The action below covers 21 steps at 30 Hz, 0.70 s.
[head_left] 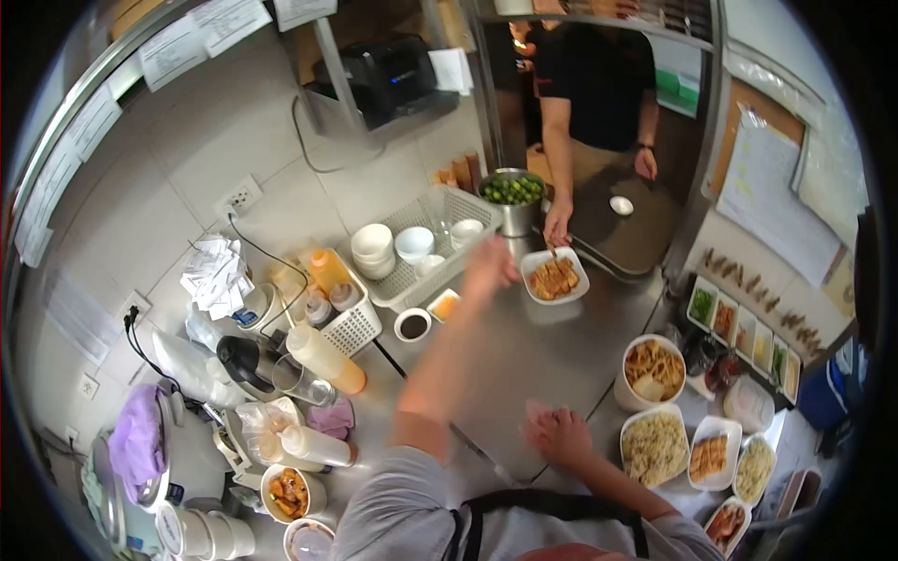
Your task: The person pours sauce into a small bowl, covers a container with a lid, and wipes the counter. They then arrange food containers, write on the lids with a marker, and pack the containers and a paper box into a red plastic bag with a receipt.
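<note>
My left hand (491, 266) reaches forward over the steel counter, blurred by motion. It is beside the plastic basket (400, 297) and left of a white square bowl of sliced browned food (555, 278). A co-worker's hand (558, 222) is right at that bowl's far rim. Closer to my body, my right hand (559, 435) hovers over the counter, fingers apart, with no object visible in it. Below my left hand sit a small bowl of dark sauce (412, 325) and a small dish of orange sauce (443, 306).
White bowls (372, 245) stand in the basket; a pot of green vegetables (512, 191) is behind it. Squeeze bottles (325, 358) line the left. At right are a tub of fries (652, 370), a rice container (653, 445) and a tray of garnishes (744, 335).
</note>
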Available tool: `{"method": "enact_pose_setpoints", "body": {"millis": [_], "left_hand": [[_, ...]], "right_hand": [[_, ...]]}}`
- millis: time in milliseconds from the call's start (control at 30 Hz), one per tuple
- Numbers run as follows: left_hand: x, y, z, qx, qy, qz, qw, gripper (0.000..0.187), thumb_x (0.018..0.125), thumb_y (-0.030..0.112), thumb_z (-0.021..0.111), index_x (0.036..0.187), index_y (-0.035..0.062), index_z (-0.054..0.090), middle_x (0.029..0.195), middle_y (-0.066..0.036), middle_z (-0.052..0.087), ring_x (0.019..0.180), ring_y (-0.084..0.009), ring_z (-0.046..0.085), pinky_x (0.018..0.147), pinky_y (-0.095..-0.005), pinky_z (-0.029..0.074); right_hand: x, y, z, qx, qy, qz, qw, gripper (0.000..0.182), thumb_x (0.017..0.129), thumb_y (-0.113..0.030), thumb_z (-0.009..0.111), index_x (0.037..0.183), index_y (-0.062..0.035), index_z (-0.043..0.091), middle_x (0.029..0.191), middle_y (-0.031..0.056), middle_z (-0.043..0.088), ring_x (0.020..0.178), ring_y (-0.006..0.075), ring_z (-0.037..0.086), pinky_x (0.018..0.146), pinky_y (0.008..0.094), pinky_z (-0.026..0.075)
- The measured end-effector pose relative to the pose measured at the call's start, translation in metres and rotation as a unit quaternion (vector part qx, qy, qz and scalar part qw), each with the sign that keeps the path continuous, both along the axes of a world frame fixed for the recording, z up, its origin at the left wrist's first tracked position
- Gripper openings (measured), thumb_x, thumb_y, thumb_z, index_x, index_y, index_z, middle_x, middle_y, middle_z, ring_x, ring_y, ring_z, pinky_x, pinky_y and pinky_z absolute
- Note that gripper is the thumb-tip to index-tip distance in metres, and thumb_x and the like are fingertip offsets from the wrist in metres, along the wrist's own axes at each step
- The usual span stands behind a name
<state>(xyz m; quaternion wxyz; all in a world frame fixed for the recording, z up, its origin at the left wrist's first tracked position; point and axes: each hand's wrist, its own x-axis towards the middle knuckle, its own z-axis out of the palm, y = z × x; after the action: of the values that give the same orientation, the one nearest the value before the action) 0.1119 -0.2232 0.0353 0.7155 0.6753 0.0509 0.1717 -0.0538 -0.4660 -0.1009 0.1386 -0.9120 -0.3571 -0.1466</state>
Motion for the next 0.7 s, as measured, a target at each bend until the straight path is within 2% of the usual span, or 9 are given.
{"method": "enact_pose_setpoints", "body": {"millis": [100, 200, 267, 333, 400, 467, 533, 567, 700], "left_hand": [[-0.028, 0.065, 0.119, 0.142, -0.16, 0.139, 0.967, 0.03, 0.084, 0.033, 0.041, 0.071, 0.0068, 0.047, 0.058, -0.002, 0.048, 0.051, -0.0105, 0.045, 0.047, -0.0256, 0.036], [-0.053, 0.124, 0.23, -0.114, -0.307, 0.116, 0.938, 0.022, 0.082, 0.032, 0.048, 0.074, 0.011, 0.046, 0.066, -0.004, 0.051, 0.057, -0.0134, 0.049, 0.054, -0.0257, 0.041], [-0.083, 0.157, 0.271, -0.075, -0.342, 0.101, 0.931, 0.023, 0.079, 0.03, 0.054, 0.082, 0.0076, 0.051, 0.078, -0.009, 0.057, 0.067, -0.0199, 0.056, 0.059, -0.0285, 0.044], [-0.089, 0.218, 0.294, 0.118, -0.339, 0.045, 0.932, 0.033, 0.08, 0.032, 0.051, 0.1, 0.0054, 0.048, 0.095, -0.014, 0.056, 0.085, -0.0285, 0.055, 0.071, -0.0355, 0.044], [-0.114, 0.124, 0.294, 0.099, -0.252, 0.141, 0.952, 0.051, 0.085, 0.038, 0.033, 0.124, 0.0051, 0.032, 0.129, -0.018, 0.028, 0.117, -0.0288, 0.029, 0.096, -0.0389, 0.021], [-0.119, 0.067, 0.267, 0.107, -0.235, 0.131, 0.957, 0.05, 0.086, 0.034, 0.033, 0.126, 0.0047, 0.029, 0.132, -0.017, 0.021, 0.12, -0.0276, 0.025, 0.099, -0.0358, 0.017], [-0.102, 0.082, 0.23, 0.111, -0.203, 0.023, 0.973, 0.046, 0.085, 0.031, 0.038, 0.122, 0.0048, 0.034, 0.108, -0.011, 0.044, 0.098, -0.0181, 0.041, 0.088, -0.0286, 0.03], [-0.102, 0.068, 0.206, 0.117, -0.196, -0.037, 0.973, 0.04, 0.084, 0.027, 0.04, 0.116, 0.0039, 0.039, 0.09, -0.005, 0.047, 0.081, -0.0128, 0.044, 0.074, -0.0244, 0.034], [-0.104, -0.008, 0.126, 0.062, -0.06, -0.084, 0.993, 0.036, 0.083, 0.027, 0.043, 0.112, 0.0053, 0.043, 0.077, 0.001, 0.045, 0.065, -0.0078, 0.04, 0.058, -0.0196, 0.031]], "right_hand": [[-0.008, -0.007, 0.023, 0.084, 0.033, 0.046, 0.995, 0.046, 0.069, -0.036, 0.06, 0.104, -0.0082, 0.049, 0.091, 0.0128, 0.052, 0.075, 0.0344, 0.053, 0.064, 0.0415, 0.046], [-0.025, -0.036, 0.046, 0.054, 0.113, 0.106, 0.987, 0.042, 0.071, -0.028, 0.059, 0.107, -0.0087, 0.049, 0.099, 0.0115, 0.052, 0.084, 0.0319, 0.054, 0.074, 0.0387, 0.044], [-0.035, -0.06, 0.067, 0.078, 0.366, 0.11, 0.921, 0.041, 0.072, -0.027, 0.058, 0.108, -0.0083, 0.05, 0.1, 0.0117, 0.053, 0.087, 0.028, 0.054, 0.078, 0.0352, 0.042], [-0.056, -0.092, 0.083, 0.121, 0.529, 0.083, 0.836, 0.037, 0.075, -0.027, 0.056, 0.106, -0.0072, 0.051, 0.097, 0.0115, 0.055, 0.087, 0.024, 0.054, 0.079, 0.0324, 0.041], [-0.071, -0.13, 0.093, 0.161, 0.575, 0.056, 0.8, 0.034, 0.077, -0.029, 0.055, 0.1, -0.0051, 0.054, 0.088, 0.011, 0.058, 0.084, 0.0213, 0.055, 0.075, 0.0308, 0.043], [-0.103, -0.171, 0.082, 0.21, 0.67, -0.004, 0.712, 0.032, 0.079, -0.032, 0.052, 0.094, -0.0037, 0.056, 0.08, 0.0106, 0.059, 0.077, 0.02, 0.057, 0.067, 0.0294, 0.045], [-0.148, -0.212, 0.07, 0.252, 0.752, -0.115, 0.598, 0.034, 0.08, -0.035, 0.05, 0.09, -0.0036, 0.056, 0.076, 0.0103, 0.059, 0.071, 0.0188, 0.058, 0.06, 0.0282, 0.046], [-0.169, -0.234, 0.065, 0.253, 0.763, -0.177, 0.568, 0.036, 0.08, -0.037, 0.049, 0.091, -0.0037, 0.056, 0.075, 0.0102, 0.059, 0.068, 0.0184, 0.058, 0.058, 0.0279, 0.047], [-0.23, -0.308, 0.051, 0.332, 0.69, -0.459, 0.45, 0.044, 0.077, -0.043, 0.048, 0.095, -0.0025, 0.051, 0.071, 0.0093, 0.058, 0.063, 0.0187, 0.059, 0.054, 0.0277, 0.047]]}}
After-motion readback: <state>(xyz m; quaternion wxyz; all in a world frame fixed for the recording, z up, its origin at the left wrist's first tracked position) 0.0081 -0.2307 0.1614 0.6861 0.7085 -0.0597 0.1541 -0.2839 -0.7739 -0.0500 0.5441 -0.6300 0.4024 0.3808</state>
